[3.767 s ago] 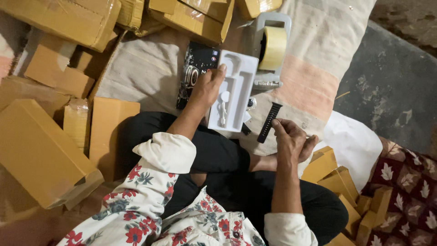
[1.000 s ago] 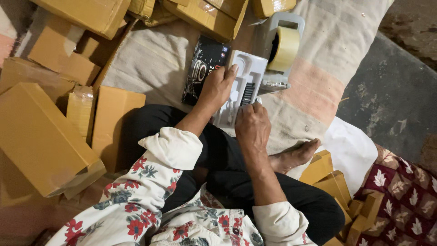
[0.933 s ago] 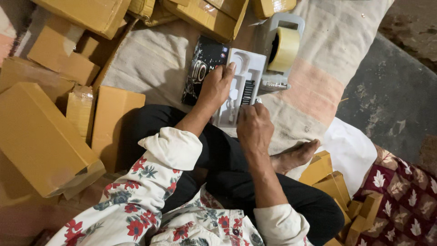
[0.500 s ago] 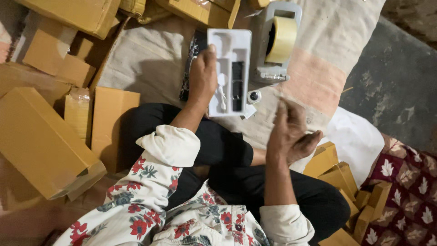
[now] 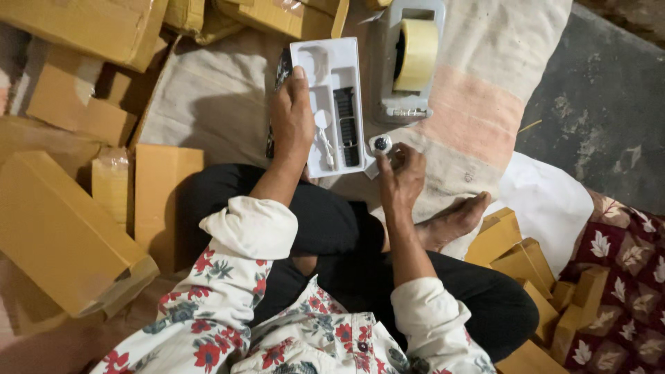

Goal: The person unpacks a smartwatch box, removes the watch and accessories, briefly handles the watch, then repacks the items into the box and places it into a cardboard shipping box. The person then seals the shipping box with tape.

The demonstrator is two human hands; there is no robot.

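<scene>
The plastic tray [image 5: 332, 104] lies on the cloth [image 5: 208, 104]. In the tray lie a strap [image 5: 346, 126] and a cable [image 5: 324, 135]. Right of the tray stands the tape dispenser [image 5: 410, 59]; left of the tray lie cardboard boxes [image 5: 62, 228].

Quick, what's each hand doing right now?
Left hand: resting on the white tray, holding it steady.
Right hand: pinching a small round white piece.

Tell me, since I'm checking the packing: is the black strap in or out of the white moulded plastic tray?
In. The black strap lies lengthwise in a slot of the white moulded plastic tray, which the left hand steadies.
</scene>
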